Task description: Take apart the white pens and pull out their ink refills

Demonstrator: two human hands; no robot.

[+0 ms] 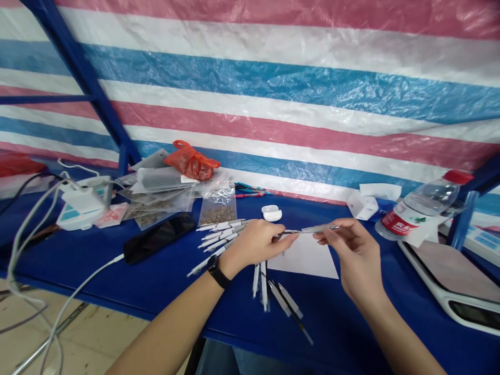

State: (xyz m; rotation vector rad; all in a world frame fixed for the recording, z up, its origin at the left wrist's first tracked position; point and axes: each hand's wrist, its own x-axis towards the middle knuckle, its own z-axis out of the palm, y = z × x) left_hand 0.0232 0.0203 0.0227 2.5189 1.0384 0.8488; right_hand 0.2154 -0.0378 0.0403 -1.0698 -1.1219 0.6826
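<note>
My left hand pinches a thin dark pen refill between thumb and fingers. My right hand grips a pale grey pen barrel with a metal tip, and the two pieces meet end to end above a white paper sheet. Several white pens lie fanned out beside my left hand. Below my hands, more white pen parts and dark-tipped pens rest on the blue table. A black band circles my left wrist.
A white earbud case, a black phone and plastic bags sit on the table. To the right are a tissue box, a water bottle and a digital scale. White cables trail off the left edge.
</note>
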